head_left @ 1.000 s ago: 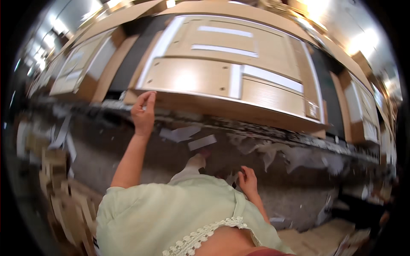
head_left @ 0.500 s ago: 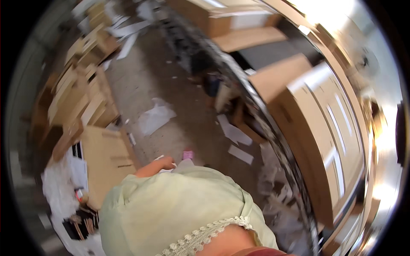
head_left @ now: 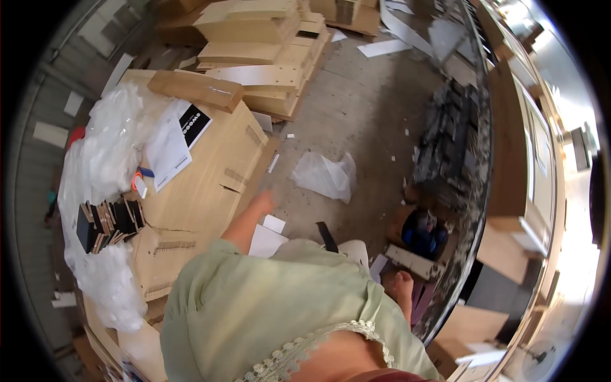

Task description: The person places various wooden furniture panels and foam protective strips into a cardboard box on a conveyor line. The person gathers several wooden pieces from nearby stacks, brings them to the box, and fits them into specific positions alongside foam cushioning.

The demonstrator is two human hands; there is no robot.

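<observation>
My left hand [head_left: 262, 202] hangs beside the right edge of a wide cardboard stack [head_left: 210, 172]; motion smears its fingers, so I cannot tell whether it holds anything. Low beside the conveyor side is my right hand [head_left: 402, 284], its fingers curled with nothing visible in them. White sheets [head_left: 266, 242] lie below my left hand. On the stack rest a paper leaflet [head_left: 170, 153], an orange-and-blue tool [head_left: 141, 178] and a long cardboard piece [head_left: 196, 89]. Bundled dark strips [head_left: 109, 224] sit on clear plastic wrap [head_left: 105, 172] at its left.
More flat cardboard [head_left: 267, 60] is piled at the far left. A thin plastic sheet [head_left: 326, 175] and paper scraps litter the floor. Along the right runs a conveyor-like bench [head_left: 474, 210] carrying large cartons [head_left: 509, 146]. Beneath it sit dark stacked pieces [head_left: 445, 146] and an open box [head_left: 423, 235].
My view has swung left, so the cardboard stack fills more of it and the bench sits farther right. My right hand has come into view; my left arm reaches farther forward.
</observation>
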